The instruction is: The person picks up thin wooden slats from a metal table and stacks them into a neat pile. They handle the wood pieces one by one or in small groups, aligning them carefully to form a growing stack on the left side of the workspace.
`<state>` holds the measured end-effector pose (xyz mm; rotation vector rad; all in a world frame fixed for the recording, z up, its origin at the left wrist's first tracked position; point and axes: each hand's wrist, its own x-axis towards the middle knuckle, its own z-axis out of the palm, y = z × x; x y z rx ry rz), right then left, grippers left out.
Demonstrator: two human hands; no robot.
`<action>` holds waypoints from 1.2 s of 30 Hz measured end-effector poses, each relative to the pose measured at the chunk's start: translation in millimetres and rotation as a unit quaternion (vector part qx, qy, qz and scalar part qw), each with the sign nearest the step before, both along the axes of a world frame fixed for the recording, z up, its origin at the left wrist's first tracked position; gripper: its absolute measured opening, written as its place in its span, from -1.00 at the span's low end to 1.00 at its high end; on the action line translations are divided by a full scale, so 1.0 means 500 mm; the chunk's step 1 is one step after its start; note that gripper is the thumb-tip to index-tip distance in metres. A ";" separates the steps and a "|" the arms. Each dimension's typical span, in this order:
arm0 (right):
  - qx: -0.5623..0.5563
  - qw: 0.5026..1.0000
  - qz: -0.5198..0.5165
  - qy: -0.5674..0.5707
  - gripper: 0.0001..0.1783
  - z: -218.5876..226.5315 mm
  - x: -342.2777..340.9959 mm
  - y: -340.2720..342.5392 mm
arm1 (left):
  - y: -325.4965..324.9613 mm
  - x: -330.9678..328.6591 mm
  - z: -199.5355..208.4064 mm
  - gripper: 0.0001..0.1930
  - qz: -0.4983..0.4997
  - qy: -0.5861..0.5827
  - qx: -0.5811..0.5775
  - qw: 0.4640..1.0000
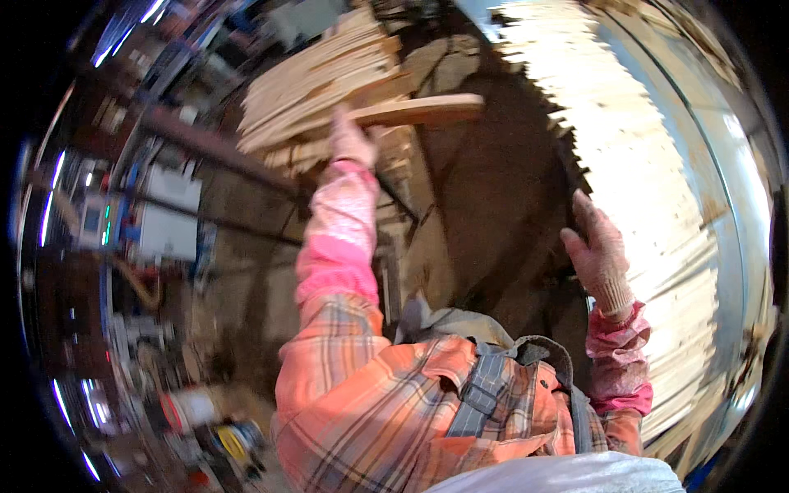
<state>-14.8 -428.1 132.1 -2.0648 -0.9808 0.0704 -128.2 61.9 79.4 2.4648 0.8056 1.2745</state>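
My left hand, gloved and stretched out to the far left, is closed around a wooden slat. The slat points to the right, over the front edge of a pile of pale wooden slats. On the right, my right hand wears a knit glove. Its fingers reach forward with the thumb apart, and it holds nothing. It is beside the ragged ends of a long row of pale wooden strips; whether it touches them I cannot tell.
A blue-grey metal surface runs along beyond the strips. Dark metal bars cross at the left, near a light control box. A white bucket and a yellow container stand at the lower left.
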 end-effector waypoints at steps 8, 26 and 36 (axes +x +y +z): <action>-0.197 0.944 -0.235 0.123 -0.41 -0.038 -0.048 -0.225 | 0.264 0.064 -0.004 -0.44 -0.088 -0.011 -0.457 0.885; -0.286 0.513 -0.723 0.364 -0.30 -0.138 -0.254 -1.034 | -0.868 0.175 -0.182 -0.38 -0.405 0.303 -0.431 0.747; -0.166 0.529 -0.748 0.365 -0.16 -0.302 -0.197 -1.252 | -1.282 0.442 -0.177 -0.41 -0.602 0.248 -0.002 0.759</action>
